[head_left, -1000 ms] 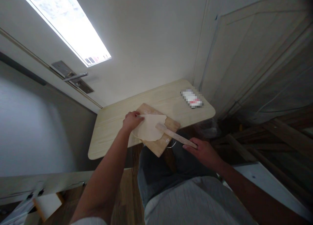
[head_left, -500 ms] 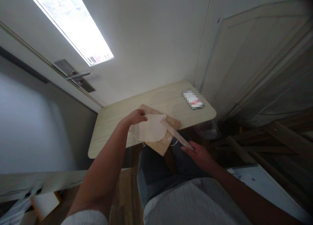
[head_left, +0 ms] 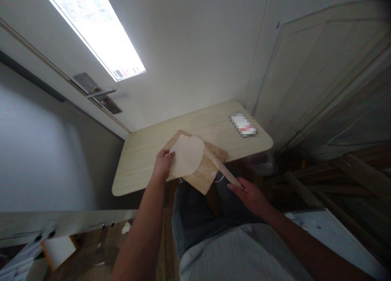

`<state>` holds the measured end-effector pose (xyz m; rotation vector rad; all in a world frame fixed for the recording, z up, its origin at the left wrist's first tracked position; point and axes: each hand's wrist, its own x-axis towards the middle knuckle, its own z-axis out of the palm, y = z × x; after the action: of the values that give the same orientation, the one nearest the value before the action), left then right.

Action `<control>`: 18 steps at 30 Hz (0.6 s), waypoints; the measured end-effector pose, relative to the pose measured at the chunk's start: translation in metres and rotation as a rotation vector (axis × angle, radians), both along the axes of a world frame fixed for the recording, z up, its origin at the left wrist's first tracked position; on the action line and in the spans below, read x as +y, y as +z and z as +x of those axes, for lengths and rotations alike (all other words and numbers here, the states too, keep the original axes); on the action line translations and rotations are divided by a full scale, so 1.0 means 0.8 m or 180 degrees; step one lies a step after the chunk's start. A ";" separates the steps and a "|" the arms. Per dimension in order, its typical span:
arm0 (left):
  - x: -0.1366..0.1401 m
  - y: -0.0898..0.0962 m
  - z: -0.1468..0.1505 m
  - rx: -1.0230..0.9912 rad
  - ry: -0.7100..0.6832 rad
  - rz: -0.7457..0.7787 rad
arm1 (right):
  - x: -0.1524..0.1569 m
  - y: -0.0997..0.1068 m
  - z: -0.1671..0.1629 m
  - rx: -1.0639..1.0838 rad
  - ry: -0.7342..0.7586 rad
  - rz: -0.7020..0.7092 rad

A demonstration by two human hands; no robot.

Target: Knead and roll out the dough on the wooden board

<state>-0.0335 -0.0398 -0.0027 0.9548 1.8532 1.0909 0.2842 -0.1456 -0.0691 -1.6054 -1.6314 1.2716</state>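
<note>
- Dough (head_left: 187, 154) lies over the board (head_left: 200, 180), left hand (head_left: 163, 164) pinching its edge between fingers; a hard pull could tear it.
- Right hand (head_left: 249, 194) has fingers wrapped round the rolling pin (head_left: 221, 167); a slip might snag the dough.
- Board overhangs the bench (head_left: 137, 167); pressing there could tip it.

A metal handle (head_left: 98, 93) is fitted to the door (head_left: 189, 49) below a bright pane (head_left: 100, 32). A pixelated flat item (head_left: 243, 124) is laid on the table (head_left: 210, 120); wooden beams (head_left: 301, 188) are seen farther right.

Pale table (head_left: 137, 163), wooden board (head_left: 201, 178) overhanging near edge, pixelated white object (head_left: 243, 125)
</note>
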 end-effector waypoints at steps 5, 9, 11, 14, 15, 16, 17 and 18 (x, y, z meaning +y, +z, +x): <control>-0.049 -0.028 0.026 -0.1165 0.0611 0.0445 | 0.000 -0.007 -0.003 0.0036 0.0028 -0.0105; -0.049 -0.038 0.026 -0.1020 0.1283 0.0472 | -0.002 -0.009 -0.012 0.0029 0.0151 -0.0088; -0.045 -0.035 0.025 -0.1039 0.1469 0.0492 | -0.005 -0.008 -0.018 0.0051 0.0195 -0.0057; -0.048 -0.024 0.030 -0.1264 0.1329 0.0444 | -0.010 -0.004 -0.026 0.0094 0.0303 -0.0060; -0.052 -0.020 0.034 -0.1315 0.1137 0.0352 | -0.011 -0.002 -0.028 0.0101 0.0350 -0.0075; -0.057 -0.016 0.039 -0.1340 0.0891 0.0223 | -0.013 0.000 -0.030 0.0099 0.0391 -0.0097; -0.062 -0.013 0.044 -0.1345 0.0634 0.0079 | -0.015 0.002 -0.032 0.0093 0.0426 -0.0119; -0.068 -0.010 0.049 -0.1343 0.0405 -0.0049 | -0.016 0.003 -0.033 0.0090 0.0453 -0.0132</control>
<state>0.0058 -0.0939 -0.0111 0.5488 1.5846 1.2434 0.2579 -0.1585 -0.0666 -1.5107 -1.7386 1.4016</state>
